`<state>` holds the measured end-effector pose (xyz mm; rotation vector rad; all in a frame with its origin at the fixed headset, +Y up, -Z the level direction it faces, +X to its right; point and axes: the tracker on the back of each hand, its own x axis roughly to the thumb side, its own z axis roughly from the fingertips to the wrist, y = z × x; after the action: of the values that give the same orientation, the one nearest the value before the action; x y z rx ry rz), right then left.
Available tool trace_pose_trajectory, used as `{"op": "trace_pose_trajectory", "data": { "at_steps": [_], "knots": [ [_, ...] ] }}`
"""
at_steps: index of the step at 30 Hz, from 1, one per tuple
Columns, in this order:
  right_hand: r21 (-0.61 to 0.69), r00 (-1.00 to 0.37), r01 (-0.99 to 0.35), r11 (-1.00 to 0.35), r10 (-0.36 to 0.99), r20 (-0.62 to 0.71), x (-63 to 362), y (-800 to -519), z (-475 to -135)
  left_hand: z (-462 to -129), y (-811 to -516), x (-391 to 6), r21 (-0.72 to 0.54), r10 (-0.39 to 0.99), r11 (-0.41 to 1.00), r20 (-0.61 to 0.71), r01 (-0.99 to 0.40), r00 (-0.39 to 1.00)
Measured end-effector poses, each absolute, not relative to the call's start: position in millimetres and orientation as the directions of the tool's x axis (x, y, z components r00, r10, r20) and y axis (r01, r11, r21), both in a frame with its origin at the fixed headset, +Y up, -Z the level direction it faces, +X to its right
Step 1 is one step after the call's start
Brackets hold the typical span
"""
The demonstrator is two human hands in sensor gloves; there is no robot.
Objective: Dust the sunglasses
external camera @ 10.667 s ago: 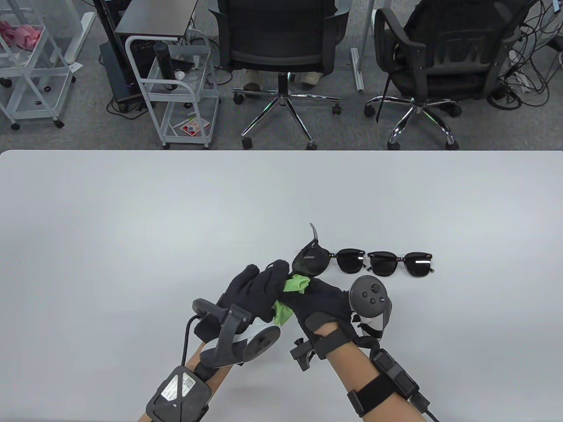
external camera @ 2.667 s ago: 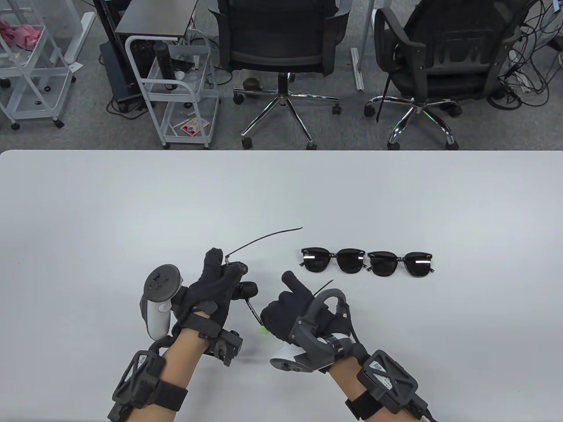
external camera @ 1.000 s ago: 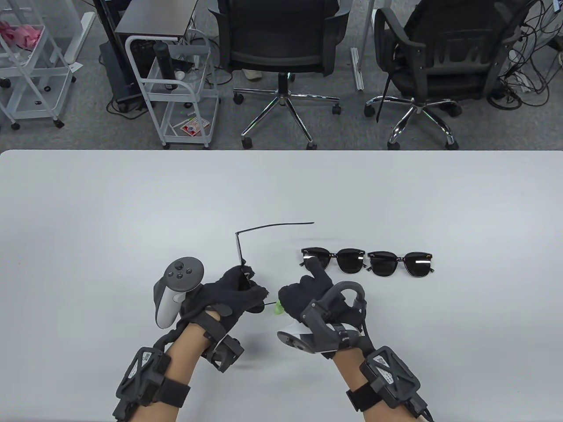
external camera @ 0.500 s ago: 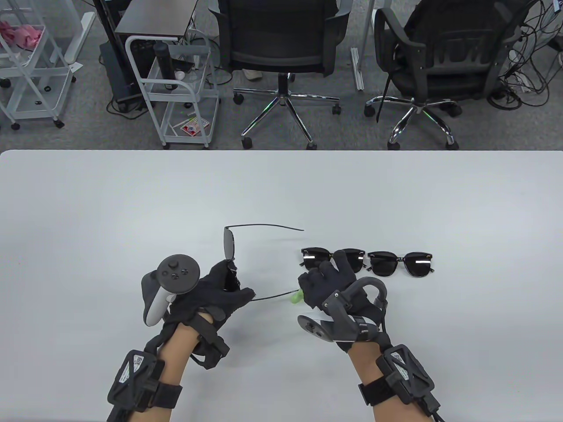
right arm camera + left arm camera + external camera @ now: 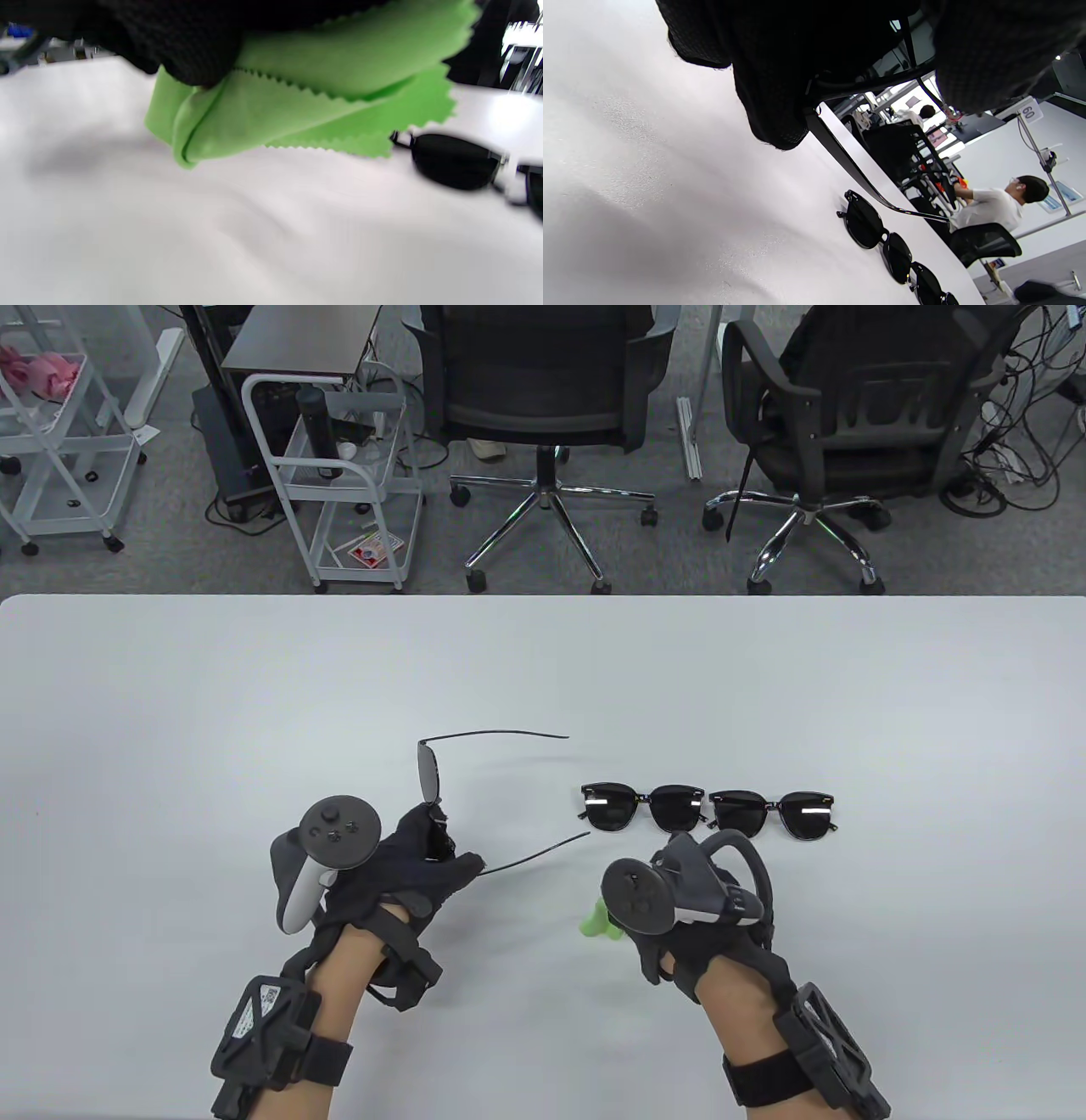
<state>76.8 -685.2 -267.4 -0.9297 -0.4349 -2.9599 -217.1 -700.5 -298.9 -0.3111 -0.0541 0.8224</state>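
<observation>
Table view: lower centre, the left hand (image 5: 399,869) pinches an unfolded pair of sunglasses (image 5: 433,780), arms pointing right. Two folded pairs (image 5: 708,812) lie on the table (image 5: 254,687) to the right. The right hand (image 5: 679,916) shows only a green scrap.

Left wrist view: fingers (image 5: 780,84) curl around the frame.

Right wrist view: fingers (image 5: 186,46) grip a green cloth (image 5: 297,101).

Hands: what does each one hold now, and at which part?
Left hand pinches the open sunglasses at the front frame. Right hand grips a bunched green cloth.
</observation>
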Motion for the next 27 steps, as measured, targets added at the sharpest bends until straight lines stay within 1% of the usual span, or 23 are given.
{"op": "trace_pose_trajectory", "data": {
  "at_steps": [1,3,5,7,10,12,13,14,16,19,21,24,27],
  "knots": [
    [0.305,-0.821,0.113,-0.946,0.084,0.565,75,-693,-269,-299,-700,-217,-0.295,0.734,0.631,-0.073,-0.718,0.675],
    [0.354,-0.811,0.152,-0.923,0.089,0.578,70,-705,-270,-298,-701,-216,-0.296,0.75,0.615,-0.069,-0.731,0.658],
    [0.382,-0.811,0.165,-0.909,0.095,0.578,68,-711,-271,-298,-701,-214,-0.305,0.763,0.599,-0.063,-0.741,0.643],
    [0.408,-0.811,0.152,-0.9,0.122,0.572,68,-713,-272,-297,-701,-212,-0.31,0.775,0.586,-0.053,-0.748,0.63],
    [0.356,-0.81,0.064,-0.932,0.16,0.564,74,-705,-273,-296,-701,-210,-0.311,0.797,0.561,-0.048,-0.767,0.602],
    [0.338,-0.798,-0.05,-0.94,0.241,0.552,80,-699,-275,-295,-701,-208,-0.311,0.815,0.537,-0.047,-0.784,0.577],
    [0.336,-0.783,-0.147,-0.93,0.317,0.535,84,-696,-276,-295,-701,-208,-0.313,0.824,0.525,-0.046,-0.792,0.564],
    [0.308,-0.768,-0.218,-0.926,0.358,0.532,86,-694,-276,-295,-701,-207,-0.312,0.83,0.517,-0.044,-0.797,0.556],
    [0.186,-0.764,-0.321,-0.929,0.37,0.528,89,-688,-276,-295,-703,-206,-0.312,0.837,0.509,-0.041,-0.802,0.546],
    [0.013,-0.785,-0.389,-0.921,0.339,0.518,89,-681,-274,-294,-704,-201,-0.336,0.851,0.487,-0.026,-0.806,0.525],
    [-0.038,-0.778,-0.431,-0.902,0.35,0.522,85,-679,-272,-293,-705,-196,-0.349,0.861,0.468,-0.026,-0.812,0.507],
    [-0.057,-0.756,-0.472,-0.88,0.37,0.54,78,-677,-269,-290,-707,-187,-0.383,0.858,0.471,-0.011,-0.794,0.514],
    [-0.003,-0.726,-0.469,-0.883,0.383,0.571,66,-680,-267,-287,-710,-173,-0.437,0.844,0.491,0.024,-0.754,0.536]
  ]
}}
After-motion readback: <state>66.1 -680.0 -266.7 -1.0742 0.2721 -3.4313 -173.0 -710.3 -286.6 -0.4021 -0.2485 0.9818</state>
